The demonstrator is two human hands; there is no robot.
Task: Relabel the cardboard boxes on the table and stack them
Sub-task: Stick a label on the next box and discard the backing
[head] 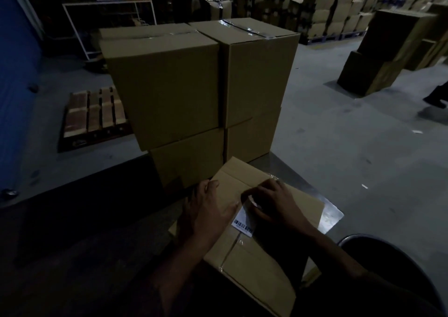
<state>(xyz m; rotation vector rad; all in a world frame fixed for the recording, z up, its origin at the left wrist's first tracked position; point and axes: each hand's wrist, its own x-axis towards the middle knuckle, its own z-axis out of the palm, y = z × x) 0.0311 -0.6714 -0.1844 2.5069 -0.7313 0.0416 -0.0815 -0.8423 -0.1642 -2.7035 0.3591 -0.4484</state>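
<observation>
Dim room, left hand (206, 210) flat on near box (254, 256), fingers straight, right hand (274, 202) fingers curled over white label (242, 222), grip unclear, surface (332, 213) mostly hidden, stacked boxes (194, 86) behind

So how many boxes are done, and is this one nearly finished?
Four boxes look done: they sit taped and stacked two high at the back of the table. One is in hand: the near box has a white label on top. The left hand steadies it while the right hand works at the label's edge. Still left: finishing that label and stacking this box.
</observation>
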